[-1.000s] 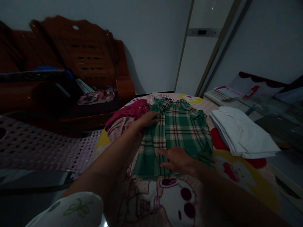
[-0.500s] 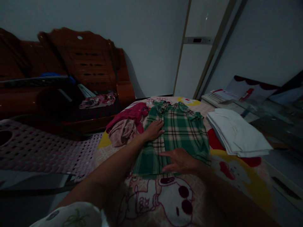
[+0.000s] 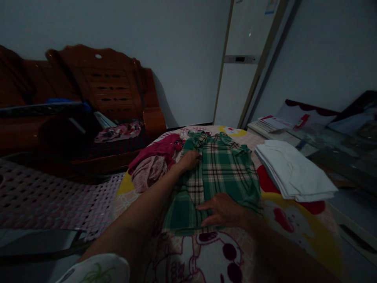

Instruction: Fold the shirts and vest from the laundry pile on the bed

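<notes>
A green plaid shirt point(image 3: 219, 173) with ruffled trim at its top lies spread on the patterned cloth point(image 3: 215, 251) in front of me. My left hand point(image 3: 191, 159) is on the shirt's left part, its fingers curled together on the fabric near a front edge. Lower down, my right hand point(image 3: 222, 210) rests on the shirt near the hem, index finger stretched out and thumb apart. Left of the shirt lie a crumpled dark pink garment point(image 3: 159, 149) and a pale pink one point(image 3: 149, 173).
Folded white cloth point(image 3: 294, 169) is stacked at the right edge of the covered surface. Beyond it stands a glass-topped table point(image 3: 341, 141) with papers point(image 3: 269, 124). A carved wooden bench point(image 3: 114, 86) is at the back left, with a woven pink chair point(image 3: 59, 196) nearer.
My left hand's fingers, flat before, have curled in on the shirt. My right hand keeps nearly the same place on the shirt. The view has tilted up slightly.
</notes>
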A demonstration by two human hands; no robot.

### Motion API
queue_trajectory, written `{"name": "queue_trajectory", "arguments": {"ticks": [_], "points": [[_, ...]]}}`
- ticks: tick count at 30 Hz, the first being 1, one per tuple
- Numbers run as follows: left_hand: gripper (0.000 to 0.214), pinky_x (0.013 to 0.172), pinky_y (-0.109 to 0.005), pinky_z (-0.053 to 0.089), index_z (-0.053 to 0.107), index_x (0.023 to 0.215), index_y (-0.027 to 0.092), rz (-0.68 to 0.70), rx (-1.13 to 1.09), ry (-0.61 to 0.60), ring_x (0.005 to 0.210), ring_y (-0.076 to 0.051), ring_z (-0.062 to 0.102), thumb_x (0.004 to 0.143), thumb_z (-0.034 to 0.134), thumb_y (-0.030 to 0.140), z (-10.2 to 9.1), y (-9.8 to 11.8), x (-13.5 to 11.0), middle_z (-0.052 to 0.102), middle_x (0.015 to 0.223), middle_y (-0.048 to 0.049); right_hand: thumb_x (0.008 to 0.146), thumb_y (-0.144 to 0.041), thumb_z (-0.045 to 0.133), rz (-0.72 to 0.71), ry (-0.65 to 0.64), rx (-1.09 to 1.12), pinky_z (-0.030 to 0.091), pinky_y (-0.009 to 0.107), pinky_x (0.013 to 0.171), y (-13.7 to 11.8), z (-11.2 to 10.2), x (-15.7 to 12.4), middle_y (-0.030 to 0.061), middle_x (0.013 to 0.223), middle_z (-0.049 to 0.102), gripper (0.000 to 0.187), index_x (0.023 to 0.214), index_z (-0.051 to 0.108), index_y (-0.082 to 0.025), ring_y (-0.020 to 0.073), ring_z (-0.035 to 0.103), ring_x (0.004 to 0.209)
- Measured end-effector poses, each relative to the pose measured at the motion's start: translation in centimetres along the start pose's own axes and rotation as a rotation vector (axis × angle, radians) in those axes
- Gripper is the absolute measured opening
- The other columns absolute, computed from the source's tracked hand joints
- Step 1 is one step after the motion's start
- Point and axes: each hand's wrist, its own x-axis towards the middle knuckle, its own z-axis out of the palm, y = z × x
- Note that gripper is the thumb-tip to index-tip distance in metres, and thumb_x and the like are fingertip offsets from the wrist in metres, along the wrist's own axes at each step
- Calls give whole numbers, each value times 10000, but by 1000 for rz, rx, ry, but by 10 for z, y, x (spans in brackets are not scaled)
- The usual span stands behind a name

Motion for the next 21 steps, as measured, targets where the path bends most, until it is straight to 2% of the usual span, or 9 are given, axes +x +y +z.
{"name": "queue_trajectory", "arguments": {"ticks": [3, 6, 10, 16, 19, 21], "points": [[368, 1020, -303, 451, 674, 1151, 160, -62, -41, 75, 1143, -216, 615, 829, 518, 69, -6, -2, 18, 682, 1194, -96, 778, -648, 658, 15, -9, -4, 407, 274, 710, -3, 0, 0, 51, 822, 743, 612, 1261, 666, -273, 207, 679, 810], [374, 1009, -320, 457, 619, 1219, 123, -252, -55, 204, 1151, -237, 608, 853, 543, 113, -8, 0, 34, 662, 1222, -130, 801, -621, 655, 21, -1, 7, 410, 268, 700, -6, 0, 1, 57, 826, 754, 569, 1251, 676, -274, 200, 682, 788], [418, 960, -358, 487, 577, 1226, 82, -429, -10, 204, 1132, -289, 614, 869, 614, 295, -6, 3, 51, 659, 1177, -184, 809, -594, 665, 4, 22, 1, 405, 253, 675, -7, 1, 1, 58, 831, 762, 536, 1243, 681, -279, 199, 698, 793], [286, 941, -369, 494, 652, 1117, 102, -500, -8, 164, 1134, -293, 625, 877, 503, 146, -5, 1, 79, 666, 1156, -206, 824, -593, 649, -31, 72, -26, 390, 249, 661, -5, 4, 0, 75, 840, 759, 503, 1198, 705, -260, 199, 696, 816], [278, 920, -375, 502, 678, 1072, 80, -509, -154, 210, 1094, -300, 643, 841, 542, 155, -5, -2, 93, 688, 1111, -213, 826, -617, 629, -41, 71, -23, 374, 254, 654, -5, 4, 0, 64, 822, 756, 504, 1185, 710, -273, 195, 690, 805], [231, 888, -350, 514, 709, 977, 79, -484, -280, 213, 998, -277, 677, 812, 567, 156, -3, -4, 100, 729, 976, -179, 842, -615, 610, -38, 47, -20, 368, 255, 654, -5, 2, 0, 54, 802, 753, 485, 1178, 712, -280, 192, 688, 806]]}}
